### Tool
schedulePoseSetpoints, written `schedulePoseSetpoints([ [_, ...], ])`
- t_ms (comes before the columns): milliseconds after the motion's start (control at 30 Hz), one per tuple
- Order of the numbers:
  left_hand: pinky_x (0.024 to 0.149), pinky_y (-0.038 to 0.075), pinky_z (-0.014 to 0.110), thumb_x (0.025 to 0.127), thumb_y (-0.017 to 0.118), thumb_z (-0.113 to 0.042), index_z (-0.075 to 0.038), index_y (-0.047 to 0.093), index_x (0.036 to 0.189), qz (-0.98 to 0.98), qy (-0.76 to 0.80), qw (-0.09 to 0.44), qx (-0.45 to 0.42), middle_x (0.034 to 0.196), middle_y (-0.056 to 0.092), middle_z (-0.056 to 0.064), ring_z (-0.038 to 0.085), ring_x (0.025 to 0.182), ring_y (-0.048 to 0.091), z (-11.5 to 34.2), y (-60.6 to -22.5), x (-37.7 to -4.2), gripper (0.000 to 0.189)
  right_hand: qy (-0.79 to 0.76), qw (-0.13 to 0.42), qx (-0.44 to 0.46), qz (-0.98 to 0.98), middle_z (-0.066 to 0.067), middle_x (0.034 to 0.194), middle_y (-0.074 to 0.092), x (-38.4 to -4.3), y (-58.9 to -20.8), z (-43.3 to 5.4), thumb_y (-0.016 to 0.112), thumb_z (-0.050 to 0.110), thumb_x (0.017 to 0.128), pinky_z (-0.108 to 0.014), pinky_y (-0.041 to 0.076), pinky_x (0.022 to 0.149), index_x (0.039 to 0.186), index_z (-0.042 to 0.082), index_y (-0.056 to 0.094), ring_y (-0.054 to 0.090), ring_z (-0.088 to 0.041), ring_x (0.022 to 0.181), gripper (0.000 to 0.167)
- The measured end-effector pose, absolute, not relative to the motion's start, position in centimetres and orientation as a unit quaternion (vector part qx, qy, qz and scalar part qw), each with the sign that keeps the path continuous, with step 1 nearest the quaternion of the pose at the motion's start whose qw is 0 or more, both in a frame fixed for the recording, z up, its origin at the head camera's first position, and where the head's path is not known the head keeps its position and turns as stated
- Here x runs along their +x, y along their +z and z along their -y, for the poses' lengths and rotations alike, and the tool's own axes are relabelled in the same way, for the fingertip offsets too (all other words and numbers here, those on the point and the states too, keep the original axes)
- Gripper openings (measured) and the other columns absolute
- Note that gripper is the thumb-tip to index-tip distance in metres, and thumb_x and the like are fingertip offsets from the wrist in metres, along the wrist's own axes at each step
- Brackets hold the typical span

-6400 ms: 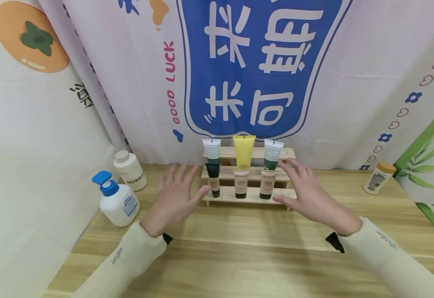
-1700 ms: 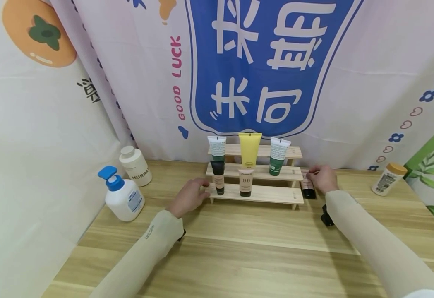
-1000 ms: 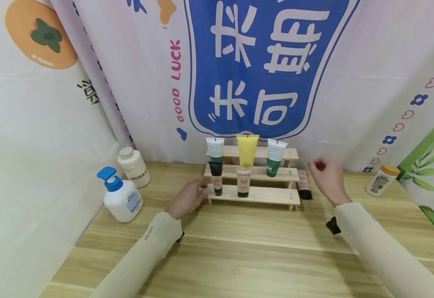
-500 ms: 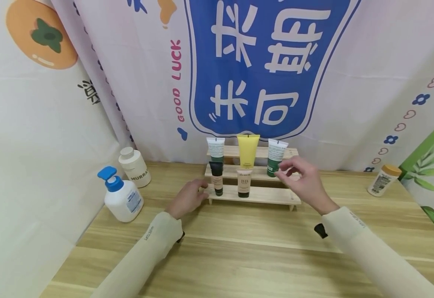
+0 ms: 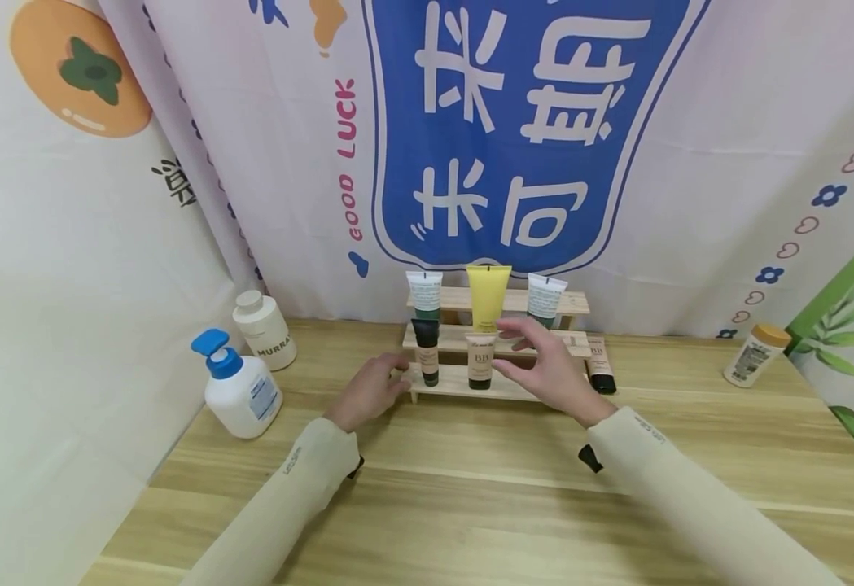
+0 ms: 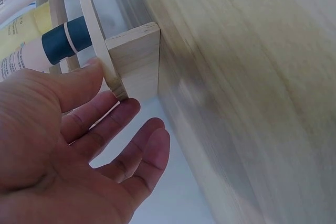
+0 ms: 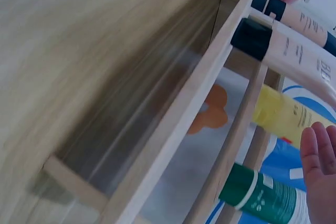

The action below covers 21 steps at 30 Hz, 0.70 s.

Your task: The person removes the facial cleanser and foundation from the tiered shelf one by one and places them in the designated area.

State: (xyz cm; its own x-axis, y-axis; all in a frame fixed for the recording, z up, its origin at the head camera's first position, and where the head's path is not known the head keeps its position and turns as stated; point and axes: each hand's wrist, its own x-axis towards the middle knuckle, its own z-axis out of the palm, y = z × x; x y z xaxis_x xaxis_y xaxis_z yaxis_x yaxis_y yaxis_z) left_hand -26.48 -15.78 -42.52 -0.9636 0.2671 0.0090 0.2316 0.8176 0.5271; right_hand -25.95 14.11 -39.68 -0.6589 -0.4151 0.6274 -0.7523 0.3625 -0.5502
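A three-step wooden display stand (image 5: 516,392) bears upright cosmetic tubes. My left hand (image 5: 370,391) holds the left end of its lowest step; in the left wrist view the thumb lies on top and fingers curl under the edge. My right hand (image 5: 547,370) has thumb and fingers parted beside a beige BB cream tube (image 5: 480,362), which stands on the lowest step. Left of that tube stands a black-topped beige tube (image 5: 427,358). In the right wrist view, the fingers (image 7: 313,153) are apart from the BB cream tube (image 7: 296,56).
Behind stand a yellow tube (image 5: 488,295) and two white-and-green tubes, the right one partly hidden by my hand. Another BB cream tube (image 5: 600,364) lies right of the stand. A blue pump bottle (image 5: 243,395) and white bottle (image 5: 265,330) are left, an orange-capped bottle (image 5: 756,356) far right.
My right hand has laid one BB cream tube from the lowest step on the table at right, let go, and moved left to the other BB cream tube. My left hand stays on the stand.
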Motion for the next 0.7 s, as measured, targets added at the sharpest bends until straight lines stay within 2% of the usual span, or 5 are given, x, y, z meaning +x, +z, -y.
schedulePoseSetpoints([
  [133, 0.093, 0.043, 0.041, 0.091, 0.065, -0.015, -0.004, 0.059, 0.121, -0.950, 0.275, 0.024, 0.143, 0.124, 0.056, 0.012, 0.028, 0.114, 0.052, 15.9, -42.6, -26.5, 0.032, 0.434, 0.189, 0.364, 0.802, -0.010, 0.122, 0.056, -25.9, -39.9, -13.4, 0.075, 0.008, 0.082, -0.037, 0.053, 0.077, 0.134, 0.007, 0.052, 0.056, -0.020, 0.106, 0.057],
  [333, 0.090, 0.045, 0.041, 0.091, 0.066, -0.014, -0.004, 0.060, 0.119, -0.949, 0.278, 0.020, 0.149, 0.122, 0.057, 0.012, 0.027, 0.111, 0.053, 15.9, -42.7, -26.6, 0.030, 0.432, 0.178, 0.339, 0.817, 0.001, 0.122, 0.056, -25.8, -40.5, -13.0, 0.074, 0.011, 0.083, -0.029, 0.053, 0.078, 0.134, 0.012, 0.054, 0.054, -0.015, 0.108, 0.054],
  [467, 0.090, 0.045, 0.041, 0.091, 0.066, -0.015, -0.004, 0.060, 0.119, -0.949, 0.276, 0.019, 0.149, 0.122, 0.057, 0.012, 0.027, 0.110, 0.054, 15.9, -42.9, -26.6, 0.030, 0.432, 0.181, 0.327, 0.821, 0.001, 0.121, 0.057, -25.7, -40.6, -12.8, 0.073, 0.009, 0.084, -0.026, 0.053, 0.076, 0.133, 0.012, 0.055, 0.055, -0.015, 0.106, 0.052],
  [700, 0.090, 0.045, 0.040, 0.091, 0.065, -0.015, -0.005, 0.059, 0.120, -0.951, 0.275, 0.022, 0.143, 0.123, 0.057, 0.012, 0.026, 0.110, 0.053, 16.0, -42.8, -26.6, 0.031, 0.449, 0.193, 0.320, 0.812, 0.000, 0.117, 0.060, -25.5, -40.8, -12.2, 0.070, 0.005, 0.085, -0.030, 0.054, 0.070, 0.129, 0.011, 0.057, 0.062, -0.014, 0.091, 0.045],
])
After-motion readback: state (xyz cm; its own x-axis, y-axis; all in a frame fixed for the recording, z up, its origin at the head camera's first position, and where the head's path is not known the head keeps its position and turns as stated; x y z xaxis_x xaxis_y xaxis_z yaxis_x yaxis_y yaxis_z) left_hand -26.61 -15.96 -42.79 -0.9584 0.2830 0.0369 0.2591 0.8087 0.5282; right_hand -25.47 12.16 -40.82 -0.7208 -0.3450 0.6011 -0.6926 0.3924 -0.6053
